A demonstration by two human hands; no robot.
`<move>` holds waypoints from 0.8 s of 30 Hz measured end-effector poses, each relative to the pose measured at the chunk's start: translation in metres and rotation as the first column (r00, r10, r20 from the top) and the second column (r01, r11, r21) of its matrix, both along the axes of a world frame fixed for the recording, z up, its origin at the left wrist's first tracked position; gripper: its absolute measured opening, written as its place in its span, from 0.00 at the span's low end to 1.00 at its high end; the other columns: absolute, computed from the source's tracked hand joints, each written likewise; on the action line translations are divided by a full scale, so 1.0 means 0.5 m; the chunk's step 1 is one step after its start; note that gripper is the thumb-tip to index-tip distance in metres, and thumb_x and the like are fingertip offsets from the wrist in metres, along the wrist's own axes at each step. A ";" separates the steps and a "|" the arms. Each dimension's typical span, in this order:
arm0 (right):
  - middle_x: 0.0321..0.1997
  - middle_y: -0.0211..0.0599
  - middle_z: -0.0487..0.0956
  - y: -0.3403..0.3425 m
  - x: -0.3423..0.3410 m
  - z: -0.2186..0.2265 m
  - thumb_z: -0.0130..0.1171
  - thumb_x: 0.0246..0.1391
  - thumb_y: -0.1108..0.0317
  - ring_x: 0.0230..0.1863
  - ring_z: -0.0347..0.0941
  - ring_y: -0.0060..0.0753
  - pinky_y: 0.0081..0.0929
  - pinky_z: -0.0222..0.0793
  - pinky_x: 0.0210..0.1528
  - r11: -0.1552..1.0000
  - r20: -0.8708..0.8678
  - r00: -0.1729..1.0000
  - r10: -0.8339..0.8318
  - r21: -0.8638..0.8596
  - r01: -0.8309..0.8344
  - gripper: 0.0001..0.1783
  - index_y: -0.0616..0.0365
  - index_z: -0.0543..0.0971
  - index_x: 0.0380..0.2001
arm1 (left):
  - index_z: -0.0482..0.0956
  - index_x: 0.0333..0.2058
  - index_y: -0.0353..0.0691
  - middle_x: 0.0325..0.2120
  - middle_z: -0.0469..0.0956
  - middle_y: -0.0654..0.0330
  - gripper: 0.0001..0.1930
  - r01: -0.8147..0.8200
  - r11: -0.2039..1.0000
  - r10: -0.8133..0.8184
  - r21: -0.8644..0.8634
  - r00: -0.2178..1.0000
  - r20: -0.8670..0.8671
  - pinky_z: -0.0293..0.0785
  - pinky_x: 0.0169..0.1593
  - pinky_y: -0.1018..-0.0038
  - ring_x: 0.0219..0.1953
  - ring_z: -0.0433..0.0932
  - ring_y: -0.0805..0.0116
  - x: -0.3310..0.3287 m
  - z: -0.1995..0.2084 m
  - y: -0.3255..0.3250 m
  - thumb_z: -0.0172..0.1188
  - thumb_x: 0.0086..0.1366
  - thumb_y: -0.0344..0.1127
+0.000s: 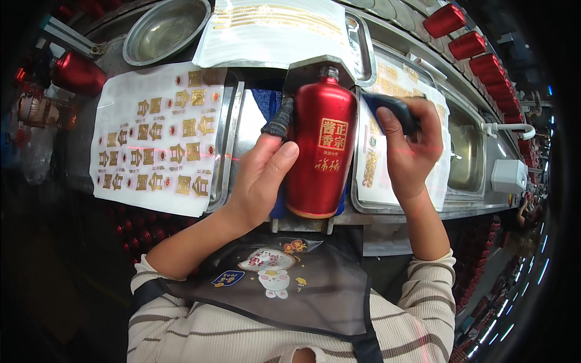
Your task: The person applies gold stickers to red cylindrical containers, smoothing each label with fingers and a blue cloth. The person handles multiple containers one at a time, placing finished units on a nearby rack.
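Where the red bottle (318,175) lies, head view: centre, gold-marked face up, neck far, base near, blue cloth (266,104) showing beside and under it; probably laid so to present that face between both hands.
Left hand (257,178): thumb and one finger in a dark ribbed cover along the bottle's left side, seemingly to steady it; other fingertips hidden, so cannot tell whether they grip.
Right hand (417,148): fingers curled around a dark tool (396,110) just beside the bottle's right shoulder; thumb laid along it, likely for control.
White sheets: gold-printed, left (130,91) and right (434,166) of the bottle, apparently kept within reach.
Far side: more sheets (272,51); metal bowl (164,33) far left.
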State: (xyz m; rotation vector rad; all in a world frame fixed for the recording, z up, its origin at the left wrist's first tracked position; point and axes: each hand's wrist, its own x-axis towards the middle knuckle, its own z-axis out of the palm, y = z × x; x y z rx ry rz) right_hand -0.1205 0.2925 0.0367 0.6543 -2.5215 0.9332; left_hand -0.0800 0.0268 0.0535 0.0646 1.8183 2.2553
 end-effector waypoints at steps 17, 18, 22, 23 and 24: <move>0.34 0.30 0.80 -0.075 0.002 0.077 0.67 0.53 0.74 0.34 0.76 0.19 0.20 0.74 0.37 0.837 0.205 0.975 -0.090 -0.515 0.186 0.16 0.61 0.77 0.45 | 0.55 0.68 0.43 0.65 0.59 0.45 0.49 -0.160 0.625 -0.372 -0.764 0.799 -0.472 0.27 0.70 0.41 0.72 0.47 0.45 0.047 -0.007 0.026 0.73 0.52 0.49; 0.37 0.30 0.80 -0.057 -0.012 0.076 0.65 0.55 0.75 0.36 0.75 0.18 0.19 0.74 0.41 0.741 0.273 0.954 -0.121 -0.615 0.270 0.16 0.62 0.76 0.47 | 0.61 0.67 0.45 0.62 0.67 0.49 0.45 -0.164 0.700 -0.302 -0.695 0.814 -0.497 0.28 0.70 0.42 0.71 0.52 0.49 0.046 -0.010 0.029 0.73 0.53 0.47; 0.40 0.31 0.79 -0.030 0.023 0.059 0.61 0.57 0.75 0.43 0.73 0.17 0.16 0.70 0.46 0.661 0.510 0.857 0.073 -0.668 0.341 0.11 0.62 0.78 0.43 | 0.47 0.69 0.35 0.69 0.48 0.40 0.59 0.173 0.727 -0.351 -0.664 0.925 -0.144 0.27 0.67 0.35 0.72 0.46 0.42 0.039 -0.028 -0.015 0.76 0.48 0.52; 0.37 0.29 0.78 -0.015 0.029 0.045 0.60 0.57 0.73 0.39 0.72 0.16 0.15 0.69 0.42 0.651 0.544 0.826 0.148 -0.682 0.332 0.07 0.61 0.78 0.40 | 0.44 0.70 0.36 0.70 0.46 0.40 0.62 0.047 0.651 -0.360 -0.758 0.898 -0.253 0.27 0.67 0.34 0.73 0.45 0.41 0.042 -0.024 -0.017 0.77 0.47 0.53; 0.34 0.27 0.78 -0.008 0.030 0.039 0.59 0.58 0.72 0.36 0.72 0.14 0.14 0.67 0.39 0.646 0.578 0.782 0.233 -0.693 0.320 0.05 0.60 0.79 0.36 | 0.47 0.70 0.37 0.71 0.44 0.40 0.61 -0.056 0.585 -0.368 -0.809 0.871 -0.326 0.29 0.67 0.34 0.73 0.44 0.40 0.047 -0.013 -0.014 0.77 0.45 0.51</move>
